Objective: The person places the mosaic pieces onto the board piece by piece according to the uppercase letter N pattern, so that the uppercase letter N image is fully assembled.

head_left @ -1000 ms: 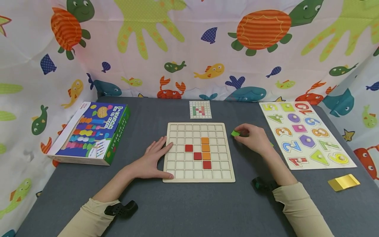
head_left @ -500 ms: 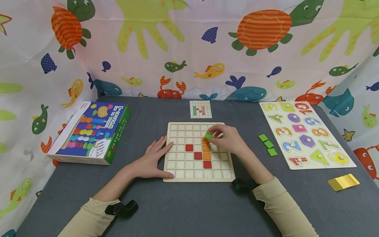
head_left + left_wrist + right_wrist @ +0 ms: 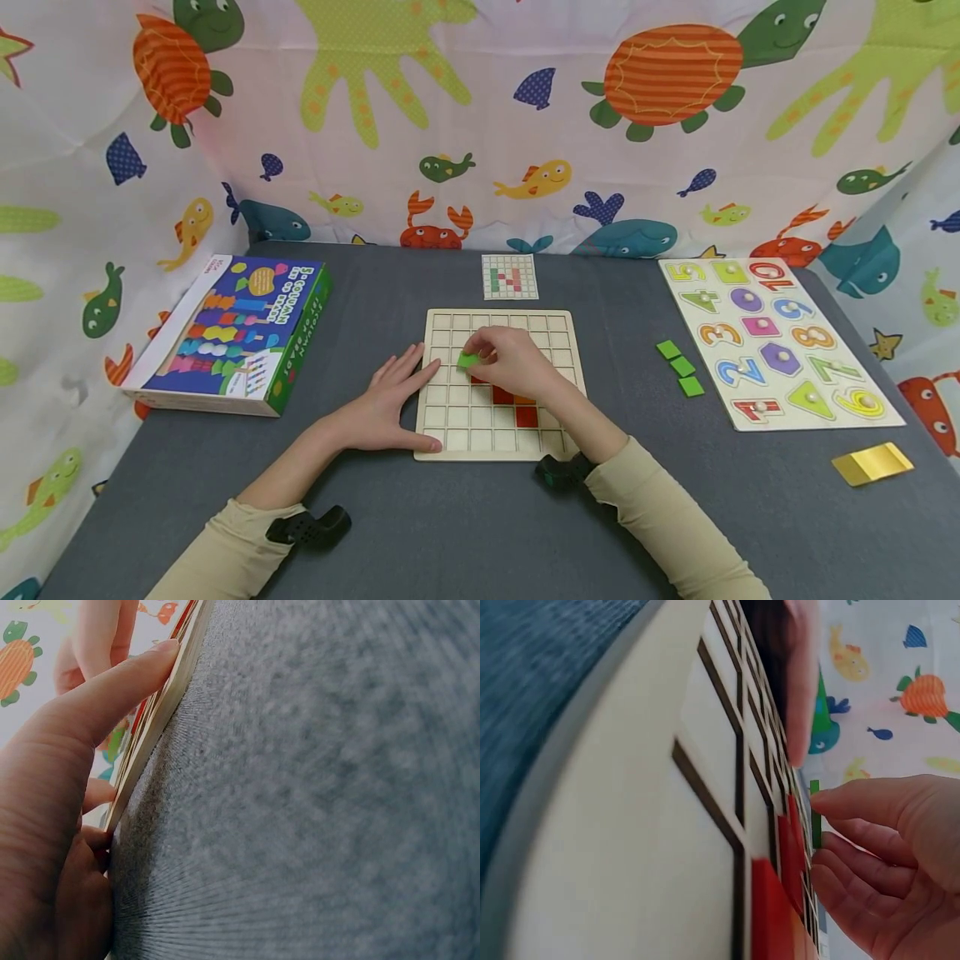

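Note:
A pale wooden grid board (image 3: 457,439) lies in the middle of the table. My right hand (image 3: 517,365) is over its upper left part and pinches a green square tile (image 3: 467,360) between thumb and fingers. In the right wrist view the tile (image 3: 816,817) stands on edge close to the grid. Spread fingers of my left hand (image 3: 378,412) rest along the board's left edge, the thumb on its lower left corner. Red tiles (image 3: 527,417) sit in cells; an orange tile (image 3: 525,400) shows partly, the others being hidden by my right hand.
Behind the board lies a small pattern card (image 3: 510,287). Three green tiles (image 3: 682,367) lie to the right, beside a number-and-shape puzzle board (image 3: 817,408). A gold block (image 3: 872,464) is nearer at right. At left lies a colourful game box (image 3: 240,329).
My right hand has carried the green tile leftward, from the table right of the board, across the orange tiles, to the grid's left part. The left hand has stayed in place.

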Demonstrator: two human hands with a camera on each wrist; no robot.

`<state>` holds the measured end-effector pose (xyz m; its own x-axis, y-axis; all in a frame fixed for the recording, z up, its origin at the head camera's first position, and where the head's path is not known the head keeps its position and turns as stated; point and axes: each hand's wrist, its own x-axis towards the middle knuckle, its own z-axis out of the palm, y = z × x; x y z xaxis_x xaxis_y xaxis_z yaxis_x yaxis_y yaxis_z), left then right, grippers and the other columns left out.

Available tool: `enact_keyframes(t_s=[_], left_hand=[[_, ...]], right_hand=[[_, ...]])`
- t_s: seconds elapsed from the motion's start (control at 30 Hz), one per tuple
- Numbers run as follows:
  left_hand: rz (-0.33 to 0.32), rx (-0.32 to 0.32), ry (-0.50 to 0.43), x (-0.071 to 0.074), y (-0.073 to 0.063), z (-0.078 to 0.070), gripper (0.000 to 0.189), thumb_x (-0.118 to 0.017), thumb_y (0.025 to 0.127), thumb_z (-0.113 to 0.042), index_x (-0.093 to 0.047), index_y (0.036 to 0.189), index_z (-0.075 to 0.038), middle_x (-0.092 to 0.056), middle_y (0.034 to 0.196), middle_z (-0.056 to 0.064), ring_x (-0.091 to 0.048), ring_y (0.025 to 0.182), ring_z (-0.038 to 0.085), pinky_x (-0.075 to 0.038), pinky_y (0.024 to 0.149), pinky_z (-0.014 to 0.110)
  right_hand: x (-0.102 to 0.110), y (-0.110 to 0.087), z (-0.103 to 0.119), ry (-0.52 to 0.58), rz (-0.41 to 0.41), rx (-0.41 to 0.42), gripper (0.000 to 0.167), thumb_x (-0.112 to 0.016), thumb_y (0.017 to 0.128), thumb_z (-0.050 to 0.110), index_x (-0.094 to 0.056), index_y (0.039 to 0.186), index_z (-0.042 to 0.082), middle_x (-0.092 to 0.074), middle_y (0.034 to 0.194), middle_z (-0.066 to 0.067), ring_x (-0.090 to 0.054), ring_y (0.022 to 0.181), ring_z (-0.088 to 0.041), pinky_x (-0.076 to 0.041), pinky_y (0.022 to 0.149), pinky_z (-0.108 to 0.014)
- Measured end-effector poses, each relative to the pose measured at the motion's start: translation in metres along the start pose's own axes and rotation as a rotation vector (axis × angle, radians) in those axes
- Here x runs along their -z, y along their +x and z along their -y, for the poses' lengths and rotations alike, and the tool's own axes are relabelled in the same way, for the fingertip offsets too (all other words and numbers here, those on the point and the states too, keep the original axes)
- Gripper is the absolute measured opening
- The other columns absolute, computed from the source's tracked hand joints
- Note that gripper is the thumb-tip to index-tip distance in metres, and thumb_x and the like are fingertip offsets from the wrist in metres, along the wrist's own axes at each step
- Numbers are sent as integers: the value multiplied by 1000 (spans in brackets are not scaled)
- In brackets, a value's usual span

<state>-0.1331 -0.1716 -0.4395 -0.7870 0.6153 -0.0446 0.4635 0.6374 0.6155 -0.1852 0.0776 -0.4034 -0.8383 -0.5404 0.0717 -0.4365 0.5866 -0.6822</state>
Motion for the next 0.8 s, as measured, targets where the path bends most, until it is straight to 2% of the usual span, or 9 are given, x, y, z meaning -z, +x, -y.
enact_keyframes(t_s=[0.27, 0.63, 0.8], left_hand=[[-1, -5, -5, -1, 0, 0, 110, -77, 75, -58, -19, 157, -12, 3, 163, 11, 6, 149, 27, 1, 115, 54], [39, -19, 13, 3, 0, -2, 121, -81, 67, -61, -18, 157, -11, 5, 163, 14, 8, 148, 29, 3, 115, 54], [66, -27, 29, 6, -2, -2, 124, -82, 65, -63, -17, 157, -11, 7, 162, 16, 10, 148, 29, 4, 115, 55]], right_hand=[[-10, 13, 4, -73, -18, 0, 13, -75, 84, 5, -72, 96, 7, -66, 91, -3, -60, 81, -17, -51, 76, -30], [-8, 12, -2, -45, -6, -27, 15, -74, 86, 10, -73, 101, 10, -68, 97, -2, -62, 87, -16, -51, 81, -30], [-6, 8, -6, -12, 1, -18, 17, -67, 92, 11, -73, 107, 13, -70, 99, 0, -63, 90, -15, -52, 83, -31]])
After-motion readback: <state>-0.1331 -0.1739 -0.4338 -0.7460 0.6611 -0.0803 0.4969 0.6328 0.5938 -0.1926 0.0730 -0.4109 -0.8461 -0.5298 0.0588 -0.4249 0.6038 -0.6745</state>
